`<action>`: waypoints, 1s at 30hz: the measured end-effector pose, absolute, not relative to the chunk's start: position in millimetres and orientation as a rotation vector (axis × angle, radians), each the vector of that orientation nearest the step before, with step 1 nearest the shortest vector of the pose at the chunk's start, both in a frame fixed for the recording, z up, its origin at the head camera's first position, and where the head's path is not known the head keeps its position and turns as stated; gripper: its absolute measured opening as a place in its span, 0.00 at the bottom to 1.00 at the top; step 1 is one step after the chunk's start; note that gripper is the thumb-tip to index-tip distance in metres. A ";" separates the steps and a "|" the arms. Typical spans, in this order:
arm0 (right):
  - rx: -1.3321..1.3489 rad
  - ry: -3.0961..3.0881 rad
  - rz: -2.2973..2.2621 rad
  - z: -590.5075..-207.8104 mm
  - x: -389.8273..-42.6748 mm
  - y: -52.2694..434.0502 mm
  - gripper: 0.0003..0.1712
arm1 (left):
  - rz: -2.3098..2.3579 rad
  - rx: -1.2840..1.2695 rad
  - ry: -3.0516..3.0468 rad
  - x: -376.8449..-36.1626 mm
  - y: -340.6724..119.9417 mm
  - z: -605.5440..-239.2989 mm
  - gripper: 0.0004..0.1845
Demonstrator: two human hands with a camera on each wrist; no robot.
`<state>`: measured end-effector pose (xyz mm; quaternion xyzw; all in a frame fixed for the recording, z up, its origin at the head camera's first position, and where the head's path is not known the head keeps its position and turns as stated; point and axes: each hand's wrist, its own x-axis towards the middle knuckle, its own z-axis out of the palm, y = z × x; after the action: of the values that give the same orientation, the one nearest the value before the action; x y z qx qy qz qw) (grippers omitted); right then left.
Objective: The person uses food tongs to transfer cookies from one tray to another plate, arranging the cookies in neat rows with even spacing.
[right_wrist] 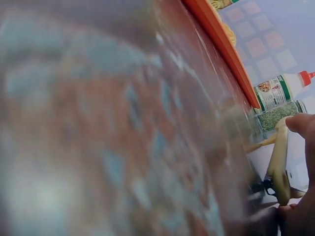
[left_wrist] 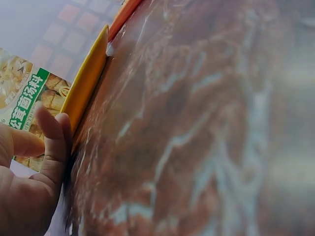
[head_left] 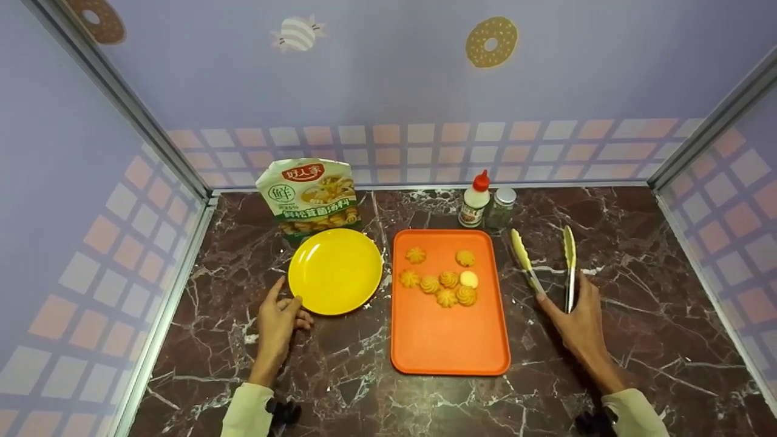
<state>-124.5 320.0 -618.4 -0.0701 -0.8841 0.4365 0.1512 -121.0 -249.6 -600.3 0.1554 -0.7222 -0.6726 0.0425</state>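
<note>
While both wrist views are mostly marble blur, the head view shows the right hand with its grip around the tongs beside the orange tray; left hand (fingers relaxed) touches the yellow plate on the dark bench, pastel walls around.

Marble counter — plate; tray; tongs

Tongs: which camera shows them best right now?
The head view. It shows the tongs whole, arms spread open on the marble counter, with the right hand at their hinge end. The right wrist view catches only a blurred yellow arm beside the fingers. The left wrist view shows none of them.
</note>
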 end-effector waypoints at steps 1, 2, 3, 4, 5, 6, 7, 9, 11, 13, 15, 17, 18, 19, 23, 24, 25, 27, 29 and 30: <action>-0.204 -2.536 1.251 -619.6 -125.1 319.2 0.57 | -2.064 0.473 -2.205 -121.5 -249.4 -600.4 0.37; -0.206 -2.533 1.251 -620.6 -125.5 318.5 0.57 | -2.070 0.470 -2.200 -121.8 -249.0 -600.6 0.37; -0.209 -2.529 1.252 -621.7 -125.8 317.9 0.57 | -2.076 0.466 -2.193 -122.3 -248.6 -600.8 0.37; -0.215 -2.529 1.245 -622.9 -126.0 317.4 0.57 | -2.085 0.461 -2.185 -122.3 -248.3 -601.2 0.37; -0.222 -2.528 1.240 -623.8 -126.0 317.0 0.58 | -2.092 0.454 -2.182 -122.2 -248.3 -601.7 0.38; -0.228 -2.526 1.235 -624.8 -126.2 316.7 0.58 | -2.095 0.448 -2.179 -122.1 -248.1 -602.2 0.38; -0.234 -2.525 1.230 -625.7 -126.2 316.3 0.59 | -2.097 0.442 -2.175 -122.0 -248.0 -602.8 0.38; -0.246 -2.522 1.216 -627.3 -126.5 315.5 0.60 | -2.102 0.431 -2.167 -121.7 -247.9 -603.8 0.37; -0.254 -2.515 1.206 -629.1 -126.6 314.2 0.60 | -2.101 0.429 -2.163 -121.3 -247.7 -604.5 0.37; -0.259 -2.505 1.193 -629.7 -127.2 313.3 0.60 | -2.096 0.421 -2.161 -121.9 -246.4 -604.6 0.37; -0.255 -2.496 1.183 -630.2 -127.1 312.8 0.59 | -2.093 0.420 -2.160 -121.0 -244.7 -605.4 0.37; -0.255 -2.498 1.174 -631.6 -125.9 311.8 0.57 | -2.089 0.428 -2.157 -118.4 -243.1 -607.4 0.37; -0.252 -2.501 1.170 -631.6 -125.4 311.7 0.57 | -2.087 0.428 -2.153 -117.2 -242.2 -608.5 0.38; -0.248 -2.503 1.169 -631.4 -125.2 311.7 0.56 | -2.086 0.428 -2.148 -116.4 -241.2 -609.6 0.38; -0.240 -2.521 1.150 -629.9 -126.3 312.5 0.55 | -2.090 0.431 -2.135 -116.2 -238.0 -610.4 0.38; -0.238 -2.526 1.143 -629.5 -126.7 312.8 0.55 | -2.090 0.428 -2.133 -116.5 -237.5 -610.0 0.38; -0.236 -2.532 1.136 -629.0 -126.9 313.0 0.56 | -2.093 0.423 -2.132 -117.0 -237.3 -609.7 0.38; -0.235 -2.545 1.117 -628.2 -126.9 313.1 0.56 | -2.095 0.416 -2.131 -118.2 -237.1 -609.3 0.39; -0.240 -2.559 1.098 -627.6 -126.5 313.0 0.56 | -2.101 0.406 -2.129 -119.1 -237.2 -609.1 0.39; -0.243 -2.563 1.091 -627.4 -126.4 313.1 0.57 | -2.103 0.399 -2.129 -119.7 -237.3 -609.0 0.39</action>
<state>-126.4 313.1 -627.4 -0.0855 -0.9031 0.3843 0.1717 -119.7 -237.3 -609.0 0.1319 -0.7040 -0.6952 0.0612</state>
